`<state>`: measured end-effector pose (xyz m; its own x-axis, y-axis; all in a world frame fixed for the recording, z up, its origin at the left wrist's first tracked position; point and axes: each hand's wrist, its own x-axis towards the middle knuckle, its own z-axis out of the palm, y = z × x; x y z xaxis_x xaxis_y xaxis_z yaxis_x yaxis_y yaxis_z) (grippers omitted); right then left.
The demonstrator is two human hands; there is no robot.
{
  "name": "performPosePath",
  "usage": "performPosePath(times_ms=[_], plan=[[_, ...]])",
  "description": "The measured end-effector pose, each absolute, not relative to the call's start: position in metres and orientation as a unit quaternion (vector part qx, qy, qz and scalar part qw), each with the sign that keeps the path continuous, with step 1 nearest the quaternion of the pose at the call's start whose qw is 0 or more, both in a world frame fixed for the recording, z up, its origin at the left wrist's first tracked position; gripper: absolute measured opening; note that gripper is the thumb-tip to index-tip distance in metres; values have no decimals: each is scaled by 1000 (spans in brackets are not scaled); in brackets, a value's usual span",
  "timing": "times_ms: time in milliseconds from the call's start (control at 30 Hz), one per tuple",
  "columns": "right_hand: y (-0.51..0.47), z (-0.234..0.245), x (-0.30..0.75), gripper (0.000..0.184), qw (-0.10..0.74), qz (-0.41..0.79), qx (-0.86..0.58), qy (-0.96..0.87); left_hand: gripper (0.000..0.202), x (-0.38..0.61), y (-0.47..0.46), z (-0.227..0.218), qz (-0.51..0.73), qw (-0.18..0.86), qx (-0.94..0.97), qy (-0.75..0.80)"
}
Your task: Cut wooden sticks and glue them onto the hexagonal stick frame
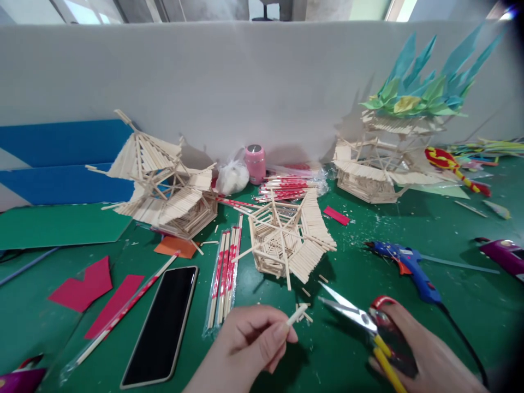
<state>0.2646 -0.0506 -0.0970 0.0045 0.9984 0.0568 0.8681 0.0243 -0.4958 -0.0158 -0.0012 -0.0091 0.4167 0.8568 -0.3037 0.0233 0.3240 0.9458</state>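
Note:
My left hand pinches a short pale wooden stick between thumb and fingers, over the near middle of the table. In my right hand are scissors with red and yellow handles; their blades are apart and point toward the far left. Several short cut stick pieces lie on the table just behind the left hand's fingertips. Beyond them sits a partly roofed wooden stick model, its spoke frame showing on the left side.
A blue glue gun lies right, its cord running toward me. A phone and packed chopsticks lie left. Stick models stand back left and back right. A pink jar stands by the white partition.

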Motion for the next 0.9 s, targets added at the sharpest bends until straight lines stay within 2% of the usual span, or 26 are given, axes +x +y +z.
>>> performPosePath(times_ms=[133, 233, 367, 433, 500, 600, 767, 900], plan=[[-47, -109, 300, 50, 94, 151, -684, -707, 29, -9, -5, -10, 218, 529, 634, 521], [-44, -108, 307, 52, 79, 103, -671, -730, 31, -1, -6, -15, 187, 463, 691, 523], [-37, -76, 282, 37, 136, 7, -613, -778, 30, 7, -6, -19, 162, 402, 759, 486], [-33, -56, 256, 29, 204, -13, -545, -813, 29, 10, -7, -22, 146, 379, 786, 466], [-29, -43, 227, 28, 233, 6, -467, -853, 26, 13, -8, -24, 122, 357, 809, 451], [-22, -38, 194, 19, 215, 67, -424, -877, 23, 14, -10, -28, 77, 325, 839, 430], [-14, -52, 182, 21, 184, 95, -380, -902, 26, 12, -10, -33, 7, 284, 855, 433], [-15, -68, 183, 23, 196, 96, -399, -890, 25, 13, -8, -39, -41, 264, 857, 441]])
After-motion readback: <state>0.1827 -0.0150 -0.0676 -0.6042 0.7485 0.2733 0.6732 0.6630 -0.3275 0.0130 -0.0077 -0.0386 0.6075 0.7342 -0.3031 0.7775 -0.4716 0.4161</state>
